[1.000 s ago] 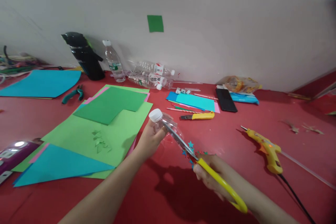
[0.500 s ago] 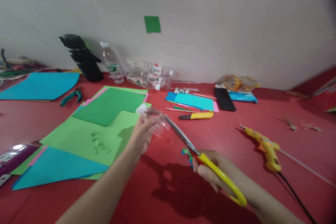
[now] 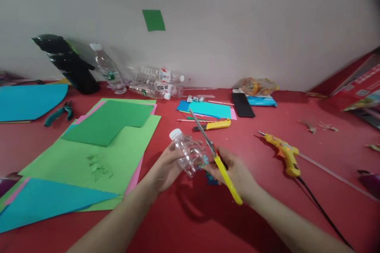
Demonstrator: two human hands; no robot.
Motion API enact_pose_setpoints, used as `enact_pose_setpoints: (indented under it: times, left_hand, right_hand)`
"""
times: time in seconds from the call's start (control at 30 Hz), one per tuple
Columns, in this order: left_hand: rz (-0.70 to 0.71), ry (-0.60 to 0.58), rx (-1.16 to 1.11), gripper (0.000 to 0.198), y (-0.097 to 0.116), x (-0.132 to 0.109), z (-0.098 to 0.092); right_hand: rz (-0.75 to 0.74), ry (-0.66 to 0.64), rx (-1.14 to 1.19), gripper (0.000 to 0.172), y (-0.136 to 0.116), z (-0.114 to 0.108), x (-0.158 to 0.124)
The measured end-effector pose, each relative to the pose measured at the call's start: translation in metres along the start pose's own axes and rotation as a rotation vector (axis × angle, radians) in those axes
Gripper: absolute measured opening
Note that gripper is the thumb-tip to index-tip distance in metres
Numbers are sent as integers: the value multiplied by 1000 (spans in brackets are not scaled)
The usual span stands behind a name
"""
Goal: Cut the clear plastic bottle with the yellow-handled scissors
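My left hand (image 3: 164,169) is closed around a clear plastic bottle top (image 3: 187,152) with a white cap, held tilted above the red table (image 3: 267,205). My right hand (image 3: 234,173) grips yellow-handled scissors (image 3: 214,155), their blades pointing up and away; its fingertips touch the bottle's cut edge. Small blue and green paper stars (image 3: 211,178) lie on the table just below the two hands, partly hidden by them.
Green, blue and pink paper sheets (image 3: 97,142) cover the left. A yellow glue gun (image 3: 284,153) with its black cord lies right. A yellow utility knife (image 3: 214,125), phone (image 3: 242,104), bottles (image 3: 148,86), black flask (image 3: 69,63) and pliers (image 3: 59,112) line the back by the partition.
The scissors came off the bottle and swung upright. Both hands drew together, and my right fingers reached the bottle's cut end. The camera turned to the right.
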State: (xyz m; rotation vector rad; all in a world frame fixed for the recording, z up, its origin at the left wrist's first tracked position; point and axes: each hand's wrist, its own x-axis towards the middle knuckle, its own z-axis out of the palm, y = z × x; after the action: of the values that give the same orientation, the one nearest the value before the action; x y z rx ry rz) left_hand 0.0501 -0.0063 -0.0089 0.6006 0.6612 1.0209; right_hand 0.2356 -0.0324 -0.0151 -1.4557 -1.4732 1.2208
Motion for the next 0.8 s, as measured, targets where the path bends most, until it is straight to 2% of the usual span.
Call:
enact_pose_setpoints:
  times: [0.13,0.2,0.4,0.6,0.8]
  left_hand:
    - [-48,-46,-55,43,-2,0,-6]
    - [-66,-77,-87,38,-3,1,-8]
    - [-116,-3,-38,25,-5,2,-5]
    - [-102,-57,-21,29,-2,0,-4]
    - [-96,-18,-29,27,-4,2,-7]
  right_hand:
    - [-61,39,-102,32,5,-3,3]
    - [-73,62,-121,32,5,-5,3]
    - [-137,80,-183,28,0,-5,1]
    - [-156,81,-220,26,0,-5,-2]
    - [-174,83,-268,25,4,-5,0]
